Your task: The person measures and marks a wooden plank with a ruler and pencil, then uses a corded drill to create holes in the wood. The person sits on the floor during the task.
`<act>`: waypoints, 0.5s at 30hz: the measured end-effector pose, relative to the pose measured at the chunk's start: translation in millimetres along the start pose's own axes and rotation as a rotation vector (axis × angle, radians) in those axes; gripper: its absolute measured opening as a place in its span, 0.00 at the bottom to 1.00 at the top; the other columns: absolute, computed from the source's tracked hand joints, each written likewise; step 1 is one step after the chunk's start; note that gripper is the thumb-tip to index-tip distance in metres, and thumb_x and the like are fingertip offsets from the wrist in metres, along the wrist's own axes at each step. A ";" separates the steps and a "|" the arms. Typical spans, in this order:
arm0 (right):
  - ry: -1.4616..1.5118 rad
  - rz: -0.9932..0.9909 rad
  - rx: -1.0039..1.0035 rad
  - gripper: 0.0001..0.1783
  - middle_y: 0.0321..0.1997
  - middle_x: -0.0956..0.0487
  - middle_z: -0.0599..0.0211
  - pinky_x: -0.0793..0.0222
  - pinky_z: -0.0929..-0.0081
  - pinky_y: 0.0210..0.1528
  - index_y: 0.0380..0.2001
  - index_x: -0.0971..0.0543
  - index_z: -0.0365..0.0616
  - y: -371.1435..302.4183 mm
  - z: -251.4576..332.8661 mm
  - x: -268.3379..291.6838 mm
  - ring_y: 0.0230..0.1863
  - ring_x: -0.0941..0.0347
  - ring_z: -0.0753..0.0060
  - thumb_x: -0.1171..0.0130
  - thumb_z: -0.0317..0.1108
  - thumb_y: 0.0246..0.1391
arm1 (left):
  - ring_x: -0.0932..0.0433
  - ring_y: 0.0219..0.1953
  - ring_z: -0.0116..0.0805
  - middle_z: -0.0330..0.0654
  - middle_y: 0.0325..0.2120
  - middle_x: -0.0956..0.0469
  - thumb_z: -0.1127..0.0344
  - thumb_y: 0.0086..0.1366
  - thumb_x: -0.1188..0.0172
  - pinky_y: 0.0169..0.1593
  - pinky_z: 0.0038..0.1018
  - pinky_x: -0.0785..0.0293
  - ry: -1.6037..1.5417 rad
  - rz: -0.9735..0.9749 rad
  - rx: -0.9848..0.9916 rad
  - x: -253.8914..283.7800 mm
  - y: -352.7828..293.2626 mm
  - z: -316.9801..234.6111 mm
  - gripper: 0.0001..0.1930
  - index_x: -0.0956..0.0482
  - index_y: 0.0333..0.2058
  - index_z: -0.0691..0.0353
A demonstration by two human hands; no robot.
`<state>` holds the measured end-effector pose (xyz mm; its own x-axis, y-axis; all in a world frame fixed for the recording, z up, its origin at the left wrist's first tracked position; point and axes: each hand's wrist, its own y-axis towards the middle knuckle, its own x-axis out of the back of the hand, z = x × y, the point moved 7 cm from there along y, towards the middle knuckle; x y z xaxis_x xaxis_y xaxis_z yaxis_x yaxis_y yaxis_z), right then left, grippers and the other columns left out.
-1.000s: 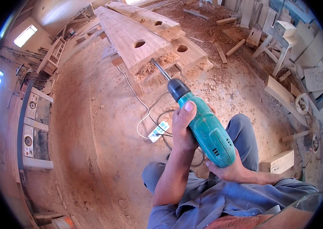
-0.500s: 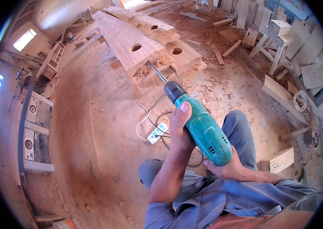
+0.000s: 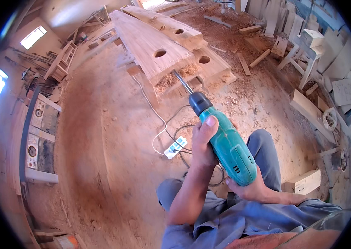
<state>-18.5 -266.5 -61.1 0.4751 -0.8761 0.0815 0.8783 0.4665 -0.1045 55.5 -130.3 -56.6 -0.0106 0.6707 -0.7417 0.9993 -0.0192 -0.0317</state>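
Note:
I hold a teal electric drill (image 3: 228, 145) with both hands. My left hand (image 3: 203, 139) wraps the front of its body just behind the black chuck, thumb on top. My right hand (image 3: 248, 189) grips the rear handle from below. The long bit (image 3: 182, 82) points away from me toward thick wooden beams (image 3: 146, 39) that lie on the sawdust floor. The beams have round holes (image 3: 160, 53) bored through them, with a heap of shavings (image 3: 175, 76) beside the bit's tip. The tip looks close to the beam's side; I cannot tell whether it touches.
A white power strip (image 3: 176, 147) with cables lies on the floor by my knee. Wooden stools (image 3: 308, 50) and offcuts stand at the right, a block (image 3: 304, 181) near my right leg. A machine with dials (image 3: 38, 137) lines the left wall.
The view has shifted so the drill and beams sit lower and nearer. The drill's angle toward the beams stays much the same; both hands keep their grip.

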 end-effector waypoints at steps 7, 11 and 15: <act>-0.038 -0.013 0.057 0.09 0.30 0.17 0.65 0.22 0.72 0.33 0.38 0.21 0.36 1.8 -6.0 1.9 0.30 0.19 0.77 0.34 0.23 0.53 | 0.18 0.33 0.47 0.54 0.34 0.20 0.39 0.62 0.41 0.36 0.42 0.19 0.029 -0.015 -0.023 -1.5 -0.3 -3.0 0.32 0.28 0.49 0.63; -0.101 -0.041 0.136 0.12 0.33 0.16 0.66 0.23 0.73 0.37 0.39 0.20 0.36 2.8 -7.1 5.4 0.34 0.21 0.79 0.32 0.25 0.51 | 0.18 0.32 0.47 0.54 0.34 0.20 0.39 0.62 0.41 0.36 0.42 0.19 0.019 0.003 -0.038 -1.1 3.1 -1.1 0.32 0.28 0.49 0.63; -0.055 -0.030 0.096 0.09 0.29 0.17 0.66 0.23 0.73 0.33 0.37 0.21 0.36 2.8 -8.9 5.1 0.30 0.20 0.78 0.33 0.24 0.52 | 0.17 0.30 0.42 0.53 0.32 0.19 0.40 0.63 0.39 0.35 0.36 0.18 -0.013 0.000 -0.049 -5.0 1.5 -4.3 0.31 0.25 0.44 0.70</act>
<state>-14.0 -270.8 -69.7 0.4487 -0.8829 0.1380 0.8919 0.4523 -0.0064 57.2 -130.5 -50.1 -0.0104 0.6614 -0.7500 0.9998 0.0173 0.0014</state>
